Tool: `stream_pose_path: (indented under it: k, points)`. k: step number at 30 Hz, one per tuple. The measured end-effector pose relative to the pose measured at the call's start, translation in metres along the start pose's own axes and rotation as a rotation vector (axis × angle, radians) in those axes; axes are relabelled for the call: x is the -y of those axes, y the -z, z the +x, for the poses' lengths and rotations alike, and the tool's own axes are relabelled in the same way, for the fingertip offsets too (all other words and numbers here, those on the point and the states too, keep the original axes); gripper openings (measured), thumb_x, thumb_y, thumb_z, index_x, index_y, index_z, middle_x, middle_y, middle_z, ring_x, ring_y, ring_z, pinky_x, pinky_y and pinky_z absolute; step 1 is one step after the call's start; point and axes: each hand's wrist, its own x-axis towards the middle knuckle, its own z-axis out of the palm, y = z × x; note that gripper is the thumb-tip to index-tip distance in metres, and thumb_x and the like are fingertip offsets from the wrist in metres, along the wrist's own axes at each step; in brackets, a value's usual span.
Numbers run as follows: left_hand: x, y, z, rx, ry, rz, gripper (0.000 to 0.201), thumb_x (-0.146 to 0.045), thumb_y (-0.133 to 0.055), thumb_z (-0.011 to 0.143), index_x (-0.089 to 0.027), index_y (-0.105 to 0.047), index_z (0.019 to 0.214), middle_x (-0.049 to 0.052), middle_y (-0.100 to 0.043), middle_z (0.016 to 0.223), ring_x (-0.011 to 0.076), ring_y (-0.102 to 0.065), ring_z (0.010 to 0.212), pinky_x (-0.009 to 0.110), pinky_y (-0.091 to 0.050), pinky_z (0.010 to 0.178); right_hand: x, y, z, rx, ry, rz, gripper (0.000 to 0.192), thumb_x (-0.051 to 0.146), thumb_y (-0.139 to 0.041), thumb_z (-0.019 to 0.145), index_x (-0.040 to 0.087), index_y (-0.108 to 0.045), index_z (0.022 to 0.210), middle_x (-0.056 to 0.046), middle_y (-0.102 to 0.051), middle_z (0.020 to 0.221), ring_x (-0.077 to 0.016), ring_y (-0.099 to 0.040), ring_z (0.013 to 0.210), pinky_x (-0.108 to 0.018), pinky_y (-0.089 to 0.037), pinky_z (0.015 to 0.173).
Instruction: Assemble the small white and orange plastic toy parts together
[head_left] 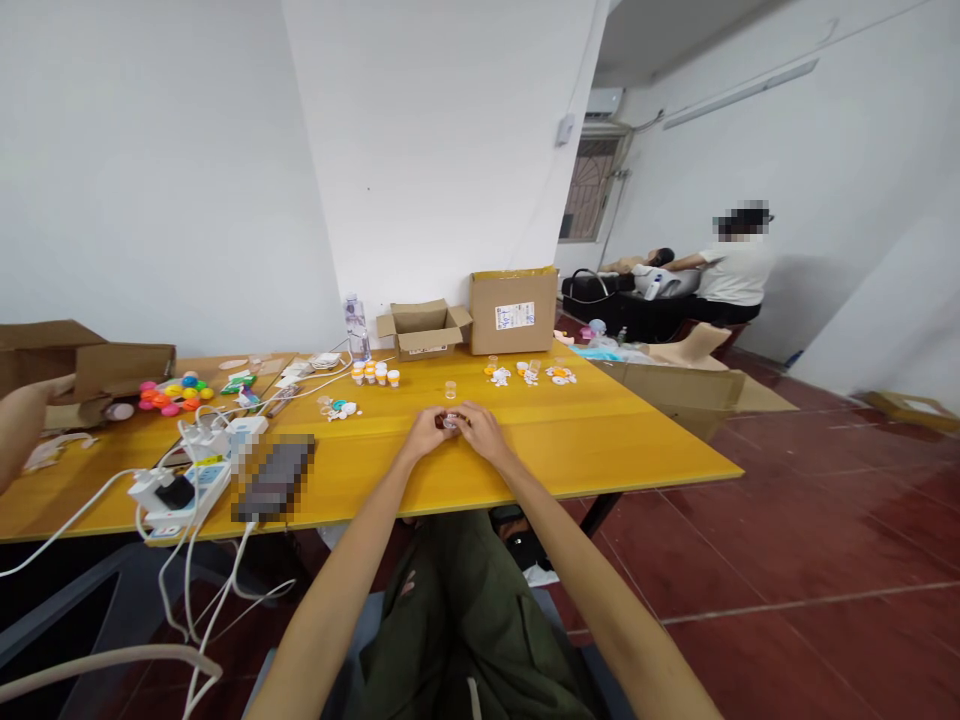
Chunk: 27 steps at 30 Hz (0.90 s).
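Both hands are meeting at the middle of the yellow surface [600,440]: the left hand [427,432] and the right hand [480,428] are closing their fingers together around a small clear vial [450,421], which is sitting low between them, just above the wood; its contents are too small to tell. Working such a small piece well is probably calling for one hand steadying the body while the other does the fine turning, wrists resting on the surface. Just beyond the hands an empty-looking clear cup [450,389] is standing upright. Farther back, a row of orange-and-white vials [373,374] is standing to the left and scattered caps and vials [532,374] are lying to the right. At the far edge an open box [424,329] is showing no visible contents, and a taller closed box [513,310] is standing just beside it. To the left, coloured balls [172,393] and a power strip [184,490] are lying well apart from the hands.
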Motion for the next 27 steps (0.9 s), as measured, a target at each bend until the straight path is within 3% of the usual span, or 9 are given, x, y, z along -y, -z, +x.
stream_pose_path:
  k: [11,20,27]
  points:
    - [0.006,0.002,0.001,-0.017,-0.047,0.07,0.014,-0.025,-0.076,0.062,-0.017,-0.065,0.065,-0.001,-0.059,0.067,0.0152,-0.055,0.069,0.027,-0.044,0.066,0.002,0.0,0.001,0.014,-0.058,-0.056,0.015,0.029,-0.059,0.091,0.024,-0.072,0.09,-0.005,-0.071,0.088,-0.0188,-0.063,0.082,-0.027,-0.046,0.072]
    - [0.014,0.003,0.005,-0.047,-0.041,0.066,0.012,-0.022,-0.075,0.063,-0.016,-0.069,0.072,0.0,-0.065,0.07,0.0156,-0.057,0.068,0.028,-0.047,0.066,0.01,0.002,-0.001,0.016,-0.005,-0.016,0.027,0.021,-0.049,0.094,0.028,-0.072,0.107,-0.003,-0.073,0.1,-0.0184,-0.065,0.093,-0.027,-0.049,0.08]
    - [0.015,0.004,0.004,-0.071,-0.053,0.223,0.018,-0.03,-0.079,0.062,-0.018,-0.071,0.073,0.0,-0.068,0.069,0.0181,-0.059,0.072,0.029,-0.044,0.071,0.009,0.007,0.002,-0.006,-0.052,-0.015,0.02,0.021,-0.055,0.09,0.026,-0.074,0.093,-0.003,-0.074,0.092,-0.019,-0.066,0.085,-0.027,-0.049,0.074]
